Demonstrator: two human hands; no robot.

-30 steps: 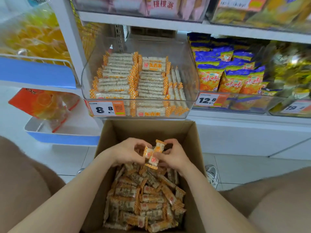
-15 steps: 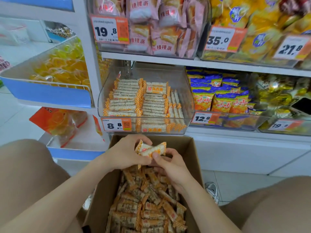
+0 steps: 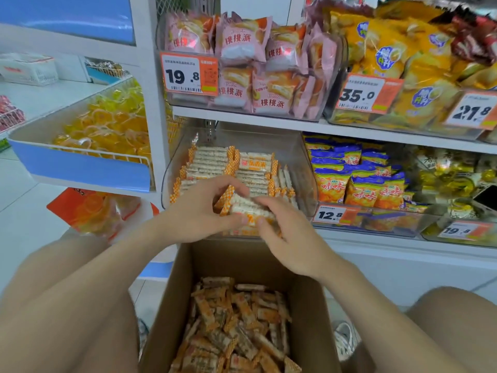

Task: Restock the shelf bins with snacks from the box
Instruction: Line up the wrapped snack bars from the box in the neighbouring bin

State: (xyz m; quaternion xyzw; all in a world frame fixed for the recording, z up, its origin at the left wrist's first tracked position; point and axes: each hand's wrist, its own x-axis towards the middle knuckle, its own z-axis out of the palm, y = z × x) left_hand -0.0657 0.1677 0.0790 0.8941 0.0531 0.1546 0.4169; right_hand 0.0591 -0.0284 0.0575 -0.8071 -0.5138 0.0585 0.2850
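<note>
19.8 tag (image 3: 188, 74) | 35.0 tag (image 3: 368, 94) | 21.8 tag (image 3: 472, 110) | 12.8 tag (image 3: 334, 214) | pink packets (image 3: 242, 41) 桃桃派

One left hand (image 3: 199, 215), one right hand (image 3: 291, 239), one cardboard box (image 3: 236, 261), five price tags (image 3: 188, 74) (image 3: 368, 94) (image 3: 472, 110) (image 3: 334, 215) (image 3: 464, 230), snack bars (image 3: 242, 335) beyond counting.

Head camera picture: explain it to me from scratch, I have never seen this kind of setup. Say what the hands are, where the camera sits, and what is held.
There is no machine here. A person wears one camera on the head, looking forward and down, so you see their own bare arms. The left hand and right hand together grip a small bundle of white snack bars in orange-checked wrappers. They hold it in front of a clear plastic shelf bin that contains neat rows of the same bars. Below is an open brown cardboard box with many more lying loose inside. On the shelf above sit pink snack bags.
</note>
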